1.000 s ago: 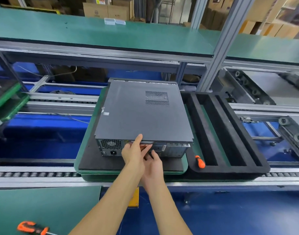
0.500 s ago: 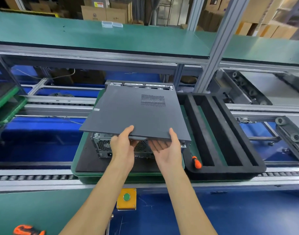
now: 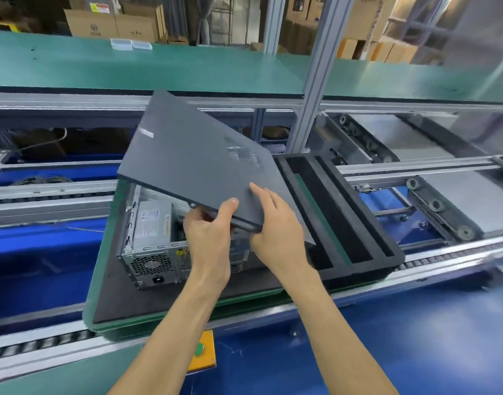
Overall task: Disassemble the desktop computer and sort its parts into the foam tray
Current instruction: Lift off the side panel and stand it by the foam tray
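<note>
The flat dark grey metal side cover (image 3: 199,166) is off the silver metal computer case (image 3: 153,238) and is held up in the air, tilted, with its far edge high. The left hand (image 3: 210,238) grips its near edge, thumb on top and fingers curled under. The right hand (image 3: 278,238) has its grip loose, with straight fingers lying flat on top of the cover near the same corner.

The case sits open on the dark mat of the green pallet (image 3: 102,280), and the parts inside it all look like they are in place. The black foam tray with long slots (image 3: 358,223) is just to the right of the case, and its slots that show hold nothing.

So I think the job has only just begun. The cover must go into the tray, and then every inside part must come out.
</note>
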Demonstrator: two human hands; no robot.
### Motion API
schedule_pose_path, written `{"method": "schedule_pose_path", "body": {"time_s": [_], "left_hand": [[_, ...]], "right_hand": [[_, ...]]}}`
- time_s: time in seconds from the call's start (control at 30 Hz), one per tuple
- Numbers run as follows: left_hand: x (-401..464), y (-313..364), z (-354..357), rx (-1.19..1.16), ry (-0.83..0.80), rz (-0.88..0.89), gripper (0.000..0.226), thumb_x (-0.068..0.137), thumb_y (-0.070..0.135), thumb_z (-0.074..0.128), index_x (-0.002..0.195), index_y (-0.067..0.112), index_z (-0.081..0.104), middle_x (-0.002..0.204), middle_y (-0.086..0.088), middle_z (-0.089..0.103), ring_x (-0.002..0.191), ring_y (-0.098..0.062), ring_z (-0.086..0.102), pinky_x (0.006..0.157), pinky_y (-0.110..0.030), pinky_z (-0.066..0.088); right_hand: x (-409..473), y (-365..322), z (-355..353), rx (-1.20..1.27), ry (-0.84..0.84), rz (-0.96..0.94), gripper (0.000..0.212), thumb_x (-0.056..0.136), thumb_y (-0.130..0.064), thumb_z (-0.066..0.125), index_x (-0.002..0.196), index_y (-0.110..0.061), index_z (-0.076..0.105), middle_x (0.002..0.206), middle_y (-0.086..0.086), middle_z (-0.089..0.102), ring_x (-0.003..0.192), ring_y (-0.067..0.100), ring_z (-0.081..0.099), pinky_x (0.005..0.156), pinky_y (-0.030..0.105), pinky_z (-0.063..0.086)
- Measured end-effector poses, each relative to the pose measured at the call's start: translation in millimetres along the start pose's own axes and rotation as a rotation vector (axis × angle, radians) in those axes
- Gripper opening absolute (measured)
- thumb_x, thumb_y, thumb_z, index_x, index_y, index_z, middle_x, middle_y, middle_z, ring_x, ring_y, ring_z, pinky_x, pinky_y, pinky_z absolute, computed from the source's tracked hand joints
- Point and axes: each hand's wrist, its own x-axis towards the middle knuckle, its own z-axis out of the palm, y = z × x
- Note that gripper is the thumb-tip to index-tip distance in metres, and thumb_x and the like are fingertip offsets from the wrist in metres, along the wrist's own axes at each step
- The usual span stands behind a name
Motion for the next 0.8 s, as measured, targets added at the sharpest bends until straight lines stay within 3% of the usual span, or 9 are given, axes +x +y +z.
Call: {"method": "schedule_pose_path", "body": {"time_s": [0.13,0.3,0.47,0.67,0.73,0.8], "left_hand": [[-9,-17,30,0.048,-0.096,0.008,0.008,0.081,0.013,0.073,0.086,0.019,0.074,0.088,0.002,0.077,0.085,-0.014,0.072,0.072,-0.024,0.056],[-16,-39,85,0.121,-0.207,0.043,0.015,0.081,0.015,0.071,0.078,0.029,0.075,0.079,0.006,0.076,0.076,-0.006,0.070,0.064,-0.014,0.051],[-24,-69,154,0.131,-0.320,0.061,0.019,0.084,0.003,0.068,0.085,0.021,0.076,0.084,0.005,0.077,0.080,-0.006,0.072,0.066,-0.012,0.052],[-20,-119,226,0.188,-0.411,0.026,0.017,0.085,0.010,0.071,0.101,0.015,0.073,0.093,0.005,0.077,0.089,-0.010,0.073,0.074,-0.013,0.054],[-14,-134,243,0.245,-0.512,0.053,0.017,0.086,0.015,0.073,0.102,0.016,0.072,0.104,0.006,0.075,0.102,-0.009,0.070,0.081,-0.016,0.054],[-5,-147,252,0.348,-0.671,0.082,0.018,0.083,0.027,0.077,0.098,0.018,0.071,0.130,0.007,0.065,0.129,-0.007,0.054,0.098,-0.026,0.050]], "right_hand": [[-4,39,9,0.139,0.378,-0.038,0.071,0.074,0.009,0.067,0.139,-0.019,0.061,0.141,0.002,0.062,0.136,0.021,0.054,0.106,0.046,0.050],[9,101,-1,0.167,0.647,-0.153,0.052,0.084,0.006,0.060,0.131,-0.014,0.068,0.133,0.002,0.068,0.129,0.018,0.060,0.104,0.040,0.053],[30,172,-21,0.202,0.773,-0.201,0.048,0.087,0.015,0.067,0.129,-0.008,0.069,0.131,0.004,0.068,0.126,0.017,0.063,0.098,0.043,0.056],[54,259,-45,0.212,0.827,-0.215,0.052,0.082,0.020,0.070,0.128,-0.006,0.068,0.128,0.006,0.070,0.122,0.018,0.066,0.094,0.043,0.059],[60,285,-51,0.251,0.833,-0.187,0.047,0.086,0.018,0.065,0.127,-0.006,0.068,0.125,0.006,0.071,0.117,0.017,0.069,0.092,0.042,0.060],[63,307,-55,0.360,0.821,-0.109,0.034,0.095,0.001,0.064,0.127,-0.009,0.069,0.119,0.005,0.074,0.107,0.016,0.072,0.087,0.037,0.061]]}}
